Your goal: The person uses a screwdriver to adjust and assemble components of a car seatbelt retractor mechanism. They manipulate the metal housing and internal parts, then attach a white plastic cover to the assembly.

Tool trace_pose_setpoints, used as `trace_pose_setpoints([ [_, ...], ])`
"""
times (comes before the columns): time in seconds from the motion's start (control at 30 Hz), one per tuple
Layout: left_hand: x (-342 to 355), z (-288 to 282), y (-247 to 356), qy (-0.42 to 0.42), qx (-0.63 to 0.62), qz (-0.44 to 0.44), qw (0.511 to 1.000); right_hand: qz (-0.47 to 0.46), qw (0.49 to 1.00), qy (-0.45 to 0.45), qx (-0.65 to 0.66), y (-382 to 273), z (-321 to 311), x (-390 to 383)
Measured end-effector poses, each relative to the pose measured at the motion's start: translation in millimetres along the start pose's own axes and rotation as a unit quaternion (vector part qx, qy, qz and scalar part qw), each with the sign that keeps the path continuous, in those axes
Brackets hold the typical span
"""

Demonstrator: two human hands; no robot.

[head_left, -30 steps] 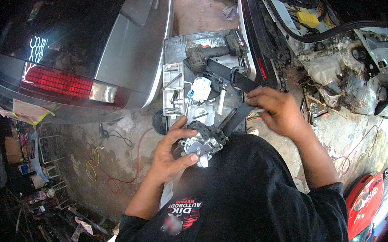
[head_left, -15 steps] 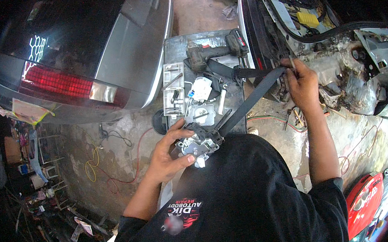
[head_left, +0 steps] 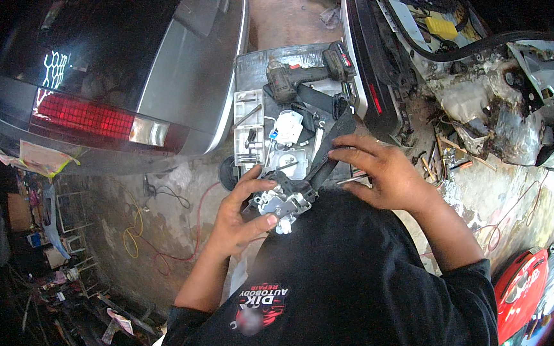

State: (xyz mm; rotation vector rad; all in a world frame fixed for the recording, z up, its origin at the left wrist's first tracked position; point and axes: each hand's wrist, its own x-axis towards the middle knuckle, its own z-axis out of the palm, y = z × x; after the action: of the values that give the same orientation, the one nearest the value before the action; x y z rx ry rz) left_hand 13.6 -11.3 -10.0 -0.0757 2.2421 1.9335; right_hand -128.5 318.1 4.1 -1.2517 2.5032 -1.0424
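My left hand (head_left: 238, 217) is wrapped round a seat belt retractor (head_left: 282, 201), a grey metal and black plastic mechanism with a white part at its lower end, held just above my lap. From it runs black seat belt webbing (head_left: 335, 130), slack and folded over the work surface. My right hand (head_left: 386, 172) is beside the webbing, index fingertip at its edge, thumb apart below. A slim pale rod-like tool (head_left: 347, 181) shows between its thumb and fingers; its kind is unclear.
On the small work table (head_left: 254, 72) lie a cordless impact driver (head_left: 296, 78), a grey parts tray (head_left: 248, 130), white plastic pieces (head_left: 286, 127) and a wrench (head_left: 318, 138). A car with a red tail light (head_left: 87, 119) stands left; a stripped car body (head_left: 477, 101) stands right. Hoses cross the floor.
My right hand has come down and left from the upper right, letting go of the webbing's far stretch. The webbing, taut before, now hangs slack. My left hand still holds the retractor.
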Motion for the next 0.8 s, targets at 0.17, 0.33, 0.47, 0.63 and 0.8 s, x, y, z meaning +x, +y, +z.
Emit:
trace_pose_setpoints([
  [0.17,3,3,-2,-0.015,0.015,0.011,1.0,-0.013,0.998,0.029,-0.058,-1,15,3],
  [0.33,1,5,-2,0.005,0.0,0.001,1.0,-0.001,0.993,0.069,-0.1,18,30,3],
  [0.47,-2,-2,-1,0.02,0.034,-0.012,0.999,-0.025,0.983,0.098,-0.153,36,27,7],
  [0.63,-18,-22,1,0.011,0.042,-0.028,0.999,0.161,0.924,0.289,-0.193,103,-8,19],
  [0.8,-32,-32,-2,0.024,0.017,-0.054,0.998,0.247,0.904,0.304,-0.174,140,-37,14],
])
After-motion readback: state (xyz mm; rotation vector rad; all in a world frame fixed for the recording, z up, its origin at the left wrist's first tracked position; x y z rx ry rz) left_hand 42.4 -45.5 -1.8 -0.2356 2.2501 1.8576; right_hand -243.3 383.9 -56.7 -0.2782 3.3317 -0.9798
